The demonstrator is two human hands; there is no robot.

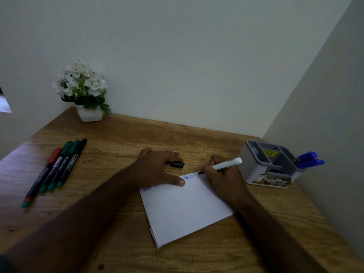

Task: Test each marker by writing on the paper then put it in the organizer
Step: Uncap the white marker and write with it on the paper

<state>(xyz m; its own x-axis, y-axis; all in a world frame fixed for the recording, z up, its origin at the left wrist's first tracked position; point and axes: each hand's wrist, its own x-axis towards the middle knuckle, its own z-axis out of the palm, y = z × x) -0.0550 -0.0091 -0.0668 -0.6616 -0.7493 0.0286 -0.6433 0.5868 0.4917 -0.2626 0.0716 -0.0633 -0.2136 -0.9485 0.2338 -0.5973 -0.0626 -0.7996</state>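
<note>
A white paper pad [185,209] lies on the wooden desk [118,146] with blue lettering along its top edge. My right hand [220,178] grips a white-barrelled black marker [226,164], its tip touching the paper's top right corner. My left hand [157,168] rests flat, thumb pressing the pad's top edge, fingers over a black cap [177,164] on the desk. Several capped markers [57,170], red, green and black, lie in a row at the left. The grey-and-white organizer [269,164] stands at the right, with blue markers [308,159] in its right compartment.
A white pot of white flowers [86,91] stands at the desk's back left corner. Walls close off the back and the right side, right behind the organizer. The desk's left edge runs diagonally near the marker row.
</note>
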